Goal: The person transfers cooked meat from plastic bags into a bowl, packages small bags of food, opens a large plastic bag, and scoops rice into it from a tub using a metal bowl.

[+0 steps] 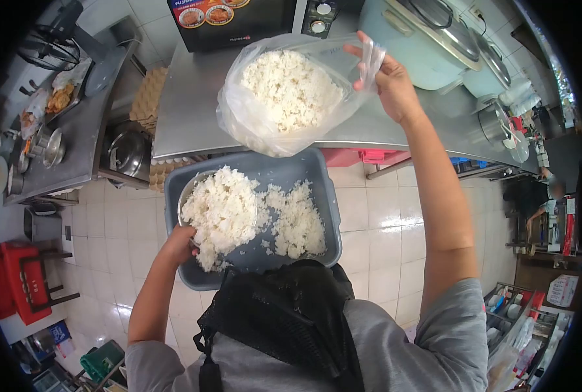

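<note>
My left hand (178, 247) is closed on the rim of a round metal bowl (186, 193) heaped with white cooked rice (222, 206). The bowl sits in a grey plastic tub (332, 219), where more loose rice (301, 225) lies on the right side. On the steel counter just beyond stands a clear plastic bag (235, 121) with a large mound of rice (288, 91) inside. My right hand (392, 81) grips the bag's gathered edge at its right side, pulling the mouth open. Some of its fingers are spread.
A black appliance (239, 29) stands on the steel counter (186, 98) behind the bag. Large lidded coolers (412, 46) are at the right. Egg trays (148, 98) stand left of the counter. Red chairs (33, 277) are at the left; a person (529, 196) is far right.
</note>
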`<state>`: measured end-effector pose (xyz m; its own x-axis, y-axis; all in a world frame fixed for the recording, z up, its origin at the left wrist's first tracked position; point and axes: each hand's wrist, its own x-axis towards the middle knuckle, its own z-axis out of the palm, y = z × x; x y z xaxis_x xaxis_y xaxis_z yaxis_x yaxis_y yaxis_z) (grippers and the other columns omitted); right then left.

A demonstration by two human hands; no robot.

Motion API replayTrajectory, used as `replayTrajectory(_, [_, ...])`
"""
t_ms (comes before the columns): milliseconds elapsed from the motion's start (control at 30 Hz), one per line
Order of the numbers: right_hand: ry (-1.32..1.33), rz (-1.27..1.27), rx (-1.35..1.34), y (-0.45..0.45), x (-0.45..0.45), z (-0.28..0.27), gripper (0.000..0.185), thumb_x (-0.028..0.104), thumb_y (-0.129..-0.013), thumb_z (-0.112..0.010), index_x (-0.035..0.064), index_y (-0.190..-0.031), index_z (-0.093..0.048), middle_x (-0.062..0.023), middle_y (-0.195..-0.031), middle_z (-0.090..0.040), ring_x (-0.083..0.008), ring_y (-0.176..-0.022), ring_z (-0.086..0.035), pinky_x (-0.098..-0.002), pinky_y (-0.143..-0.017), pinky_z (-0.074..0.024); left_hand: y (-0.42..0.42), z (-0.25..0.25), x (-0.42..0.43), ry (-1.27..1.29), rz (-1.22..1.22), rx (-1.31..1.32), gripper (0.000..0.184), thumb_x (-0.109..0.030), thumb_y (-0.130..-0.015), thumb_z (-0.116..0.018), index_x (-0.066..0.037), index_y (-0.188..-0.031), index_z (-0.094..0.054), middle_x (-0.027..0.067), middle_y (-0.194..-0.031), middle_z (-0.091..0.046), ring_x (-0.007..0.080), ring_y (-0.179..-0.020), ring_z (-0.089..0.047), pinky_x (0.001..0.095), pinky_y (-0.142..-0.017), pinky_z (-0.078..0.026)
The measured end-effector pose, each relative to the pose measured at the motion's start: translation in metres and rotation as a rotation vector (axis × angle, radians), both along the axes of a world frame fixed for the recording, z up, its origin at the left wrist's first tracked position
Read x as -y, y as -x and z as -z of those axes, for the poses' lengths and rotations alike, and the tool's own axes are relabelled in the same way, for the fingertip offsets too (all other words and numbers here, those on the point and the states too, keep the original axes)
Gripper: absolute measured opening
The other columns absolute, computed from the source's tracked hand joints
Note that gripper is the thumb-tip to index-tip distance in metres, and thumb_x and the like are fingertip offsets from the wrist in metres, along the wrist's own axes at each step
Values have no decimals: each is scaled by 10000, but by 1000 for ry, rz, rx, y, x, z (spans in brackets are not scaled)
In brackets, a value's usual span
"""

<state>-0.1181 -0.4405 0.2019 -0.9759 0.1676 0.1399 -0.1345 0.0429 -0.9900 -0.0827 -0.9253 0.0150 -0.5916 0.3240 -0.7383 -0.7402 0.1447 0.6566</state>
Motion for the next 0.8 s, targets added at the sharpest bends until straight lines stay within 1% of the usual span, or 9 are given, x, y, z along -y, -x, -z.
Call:
replayTrajectory(67, [-21, 37, 26, 2, -5, 4, 625, 51, -811, -688, 134, -1386, -456, -53, -1224, -607, -123, -917, -592, -275, -711, -537, 4, -19, -1, -59, -19, 34, 465, -22, -740, -487, 23, -1202, -467, 121, -873, -626, 167, -558, -579, 248, -350, -324])
replayTrajectory(167, [-71, 26, 52, -2, -2, -3, 672, 152, -780, -747, 147, -1388, -460, -42, -1246, -591, -140, -1001, -579, -303, -828, -504, 13, -45, -6, -96, -27, 47, 380, -56, -790, -479, 58, -1151, -517, 135, -842, -647, 172, -538, -597, 232, -327, -345])
replayTrajectory(267, [-218, -8, 4, 7, -20, -5, 754, 278, -727, -792, 171, -1395, -458, -1, -1324, -539, -114, -893, -572, -293, -872, -464, 33, -97, -32, -105, 15, 75, 354, -94, -818, -498, 86, -1117, -556, 166, -811, -668, 177, -503, -609, 205, -301, -342])
replayTrajectory(433, [-321, -34, 10, 9, -26, -12, 776, 366, -709, -786, 185, -1393, -467, 20, -1334, -516, -150, -1064, -509, -349, -1017, -359, 77, -171, -90, -179, 75, -116, 390, -82, -826, -481, 91, -1173, -514, 179, -801, -663, 186, -515, -624, 215, -298, -370])
replayTrajectory(567, [-287, -37, 23, 10, -25, -11, 780, 392, -707, -777, 194, -1394, -466, 18, -1349, -506, -162, -1109, -492, -357, -1061, -308, 126, -191, -145, -236, 161, -309, 430, -93, -839, -455, 63, -1239, -464, 179, -987, -637, 214, -664, -658, 244, -407, -480])
replayTrajectory(700, [-263, -2, 22, 23, -26, -12, 793, 416, -714, -774, 174, -1399, -457, 4, -1372, -491, -185, -1219, -452, -366, -1085, -268, 157, -175, -217, -23, 127, -890, 411, -37, -796, -445, 6, -1203, -485, 176, -921, -652, 214, -624, -660, 274, -409, -485])
replayTrajectory(733, [-250, 16, 18, 27, -26, -13, 793, 421, -720, -771, 168, -1401, -453, -3, -1374, -489, -195, -1242, -440, -372, -1090, -260, 149, -178, -236, 213, 134, -1156, 466, -22, -777, -477, -77, -1240, -473, 188, -906, -653, 266, -660, -660, 331, -476, -528])
replayTrajectory(767, [-237, 34, 16, 32, -26, -14, 794, 426, -726, -767, 161, -1403, -448, -10, -1375, -488, -204, -1265, -428, -377, -1094, -251, 169, -141, -249, 564, 181, -1762, 513, -21, -778, -525, -113, -1276, -443, 200, -927, -626, 325, -743, -661, 403, -553, -558])
replayTrajectory(800, [-250, 37, 15, 36, -26, -16, 800, 438, -729, -764, 157, -1406, -443, -22, -1378, -485, -214, -1275, -421, -384, -1097, -247, 167, -121, -262, 732, 290, -1850, 519, -34, -789, -538, -113, -1288, -424, 196, -948, -607, 340, -781, -658, 416, -578, -562])
